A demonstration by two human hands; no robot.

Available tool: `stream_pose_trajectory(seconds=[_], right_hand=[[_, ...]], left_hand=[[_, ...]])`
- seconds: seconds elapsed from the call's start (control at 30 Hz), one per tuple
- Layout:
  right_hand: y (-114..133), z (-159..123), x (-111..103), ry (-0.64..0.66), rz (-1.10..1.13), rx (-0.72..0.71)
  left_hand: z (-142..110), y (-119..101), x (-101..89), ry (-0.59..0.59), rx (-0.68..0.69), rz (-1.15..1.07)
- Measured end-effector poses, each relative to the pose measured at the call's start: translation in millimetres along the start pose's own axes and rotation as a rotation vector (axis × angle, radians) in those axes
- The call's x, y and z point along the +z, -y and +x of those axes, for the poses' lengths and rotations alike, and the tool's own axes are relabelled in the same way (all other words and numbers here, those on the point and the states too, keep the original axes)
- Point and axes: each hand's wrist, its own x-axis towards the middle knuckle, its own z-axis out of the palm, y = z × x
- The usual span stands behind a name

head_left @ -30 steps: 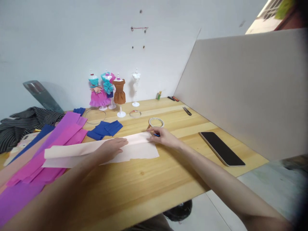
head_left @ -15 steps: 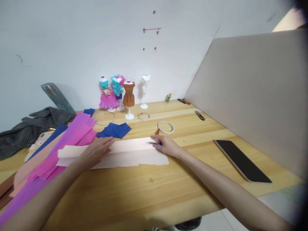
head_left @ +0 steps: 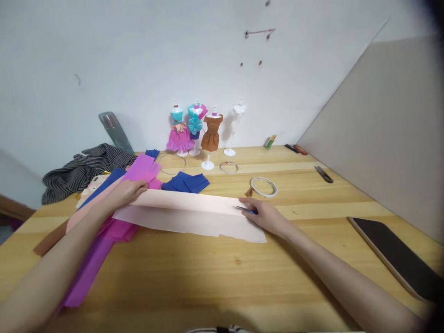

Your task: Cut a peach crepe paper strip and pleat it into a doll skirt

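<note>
A long folded sheet of pale pink crepe paper point(head_left: 190, 215) lies across the wooden table point(head_left: 208, 277). My left hand point(head_left: 126, 192) presses its left end, fingers curled over the fold, on top of the magenta and purple sheets point(head_left: 114, 231). At the right end rests my right hand point(head_left: 265, 216), closed on a thin blue pen point(head_left: 247, 210) whose tip touches the paper's fold. A white tape roll point(head_left: 264, 187) lies just beyond the right hand.
Several small dress-form mannequins point(head_left: 204, 132) in paper dresses stand at the back wall. Blue paper pieces point(head_left: 187, 182), wire rings, snips point(head_left: 323, 174), a striped cloth point(head_left: 83, 169) and a phone point(head_left: 398, 259) lie around. A grey board point(head_left: 391, 134) walls the right side.
My left hand slid leftward along the pink paper from its middle to its left end. The right hand stayed at the right end. The view turned left.
</note>
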Motion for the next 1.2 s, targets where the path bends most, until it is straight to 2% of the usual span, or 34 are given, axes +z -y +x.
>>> stream_pose_trajectory(seconds=[0.17,0.33,0.37,0.47,0.57,0.7,1.03,1.1,1.2], right_hand=[[6,-9,-5,-0.066,-0.067,0.03],[6,1,-12,-0.288,-0.014,-0.028],[5,5,-12,-0.293,-0.009,-0.067],[7,18,-10,-0.199,0.032,-0.165],[10,23,-7,-0.115,-0.024,-0.176],[13,19,-8,-0.116,-0.082,-0.139],[26,3,-22,-0.044,-0.23,-0.198],[28,4,-23,-0.039,-0.258,-0.178],[29,4,-24,-0.013,-0.288,-0.113]], left_hand=[[8,12,16.7,0.066,0.036,0.038],[4,19,31.8,-0.004,0.121,0.097],[3,20,34.7,-0.018,0.141,0.102],[3,22,42.4,-0.06,0.173,0.111],[4,24,47.4,-0.084,0.197,0.145],[3,24,47.2,-0.104,0.193,0.162],[5,23,42.8,-0.075,0.189,0.174],[4,22,43.7,-0.108,0.199,0.181],[1,10,44.1,-0.225,0.244,0.151]])
